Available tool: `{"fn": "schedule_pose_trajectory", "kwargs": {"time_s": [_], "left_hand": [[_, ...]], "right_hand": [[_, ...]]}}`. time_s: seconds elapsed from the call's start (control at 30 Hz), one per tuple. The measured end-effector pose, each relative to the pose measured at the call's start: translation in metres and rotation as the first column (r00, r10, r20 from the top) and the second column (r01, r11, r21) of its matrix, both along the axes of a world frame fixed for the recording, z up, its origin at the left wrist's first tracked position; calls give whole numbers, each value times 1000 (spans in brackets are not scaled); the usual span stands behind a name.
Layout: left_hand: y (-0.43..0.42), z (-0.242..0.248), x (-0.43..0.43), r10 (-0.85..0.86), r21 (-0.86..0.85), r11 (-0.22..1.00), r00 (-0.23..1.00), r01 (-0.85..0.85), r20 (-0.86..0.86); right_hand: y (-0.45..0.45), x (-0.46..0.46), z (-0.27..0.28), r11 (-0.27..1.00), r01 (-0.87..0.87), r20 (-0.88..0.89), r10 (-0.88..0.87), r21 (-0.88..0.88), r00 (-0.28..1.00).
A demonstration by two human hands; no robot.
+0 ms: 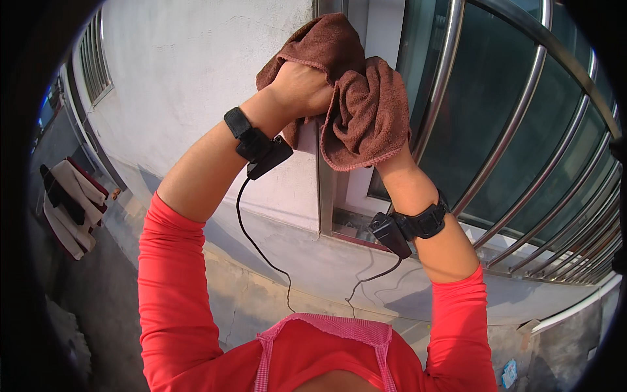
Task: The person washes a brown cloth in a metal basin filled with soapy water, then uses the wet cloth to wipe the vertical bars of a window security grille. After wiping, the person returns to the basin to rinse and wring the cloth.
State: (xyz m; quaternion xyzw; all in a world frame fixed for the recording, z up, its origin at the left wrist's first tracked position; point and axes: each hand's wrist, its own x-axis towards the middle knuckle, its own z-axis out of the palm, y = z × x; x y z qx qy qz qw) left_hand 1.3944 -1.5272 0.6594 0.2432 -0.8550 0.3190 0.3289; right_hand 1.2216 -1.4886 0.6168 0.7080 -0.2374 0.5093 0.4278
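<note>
A brown terry cloth (pixel 365 117) with a pinkish stitched edge is bunched across both my hands, in front of the window's metal frame. My left hand (pixel 304 87) grips its left part, with the fingers hidden in the folds. The cloth covers nearly all of my right hand (pixel 392 159), which holds the bunched right part; only the wrist side shows. Behind the cloth, the white wall (pixel 205 63) meets the window frame (pixel 327 196). Stainless steel bars (pixel 507 142) curve outward in front of the dark window glass (pixel 485 98), close to my right forearm.
Black wrist straps with small boxes (pixel 269 157) trail cables (pixel 240 206) down towards my chest. Garments (pixel 73 201) hang at the far left, above the grey ground. A white pipe (pixel 578 306) runs low along the right. A small blue-and-white packet (pixel 509 373) lies at lower right.
</note>
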Motion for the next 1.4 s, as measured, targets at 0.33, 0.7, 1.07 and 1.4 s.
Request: {"fn": "schedule_pose_trajectory", "kwargs": {"time_s": [0.33, 0.7, 1.07, 1.4], "left_hand": [[55, -305, -28, 112, 667, 727, 986, -166, 123], [84, -369, -164, 263, 493, 863, 930, -108, -258], [142, -406, -242, 156, 619, 769, 893, 159, -423], [118, -371, -294, 154, 492, 861, 858, 127, -491]], "right_hand": [[77, -25, -247, 457, -186, 208, 1, 870, 978], [109, -135, -316, -95, -366, 320, -320, 926, 892], [157, -228, -310, -192, -386, 309, -335, 902, 890], [185, -292, -328, -230, -866, 771, -395, 444, 500]]}}
